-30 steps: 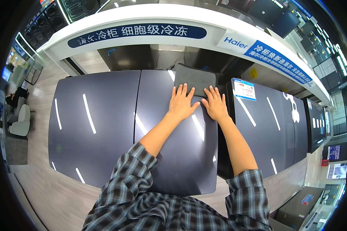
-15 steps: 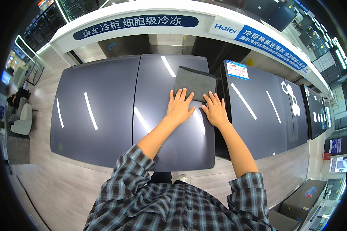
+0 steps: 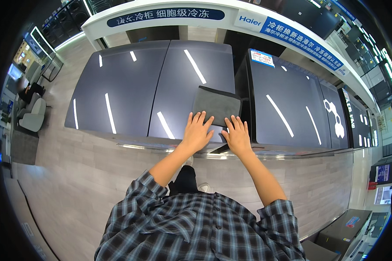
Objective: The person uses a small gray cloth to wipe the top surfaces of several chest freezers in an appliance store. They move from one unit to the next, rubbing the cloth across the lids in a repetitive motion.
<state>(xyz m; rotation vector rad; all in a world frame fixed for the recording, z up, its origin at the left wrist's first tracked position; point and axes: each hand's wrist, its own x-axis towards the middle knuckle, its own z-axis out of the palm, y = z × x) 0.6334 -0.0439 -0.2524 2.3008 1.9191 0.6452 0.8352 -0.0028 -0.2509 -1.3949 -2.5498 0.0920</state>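
One left hand (image 3: 197,135): lay flat, fingers spread wide, tips on the near edge of the gray cloth (image 3: 217,104)
Right hand (image 3: 237,138): was fanned out too, tips at the same edge
Cloth: sat on a dark freezer top (image 3: 174,93), by its right side
Price tag (image 3: 262,58): was on the freezer next door (image 3: 287,89)

gray cloth (image 3: 217,105): near edge partly hidden | seated person (image 3: 33,90): partly blurred | shirt (image 3: 183,230): cropped below

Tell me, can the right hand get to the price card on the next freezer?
Likely yes, with a stretch: only a dark gap and that flat freezer lid lie between the right hand and the price card.
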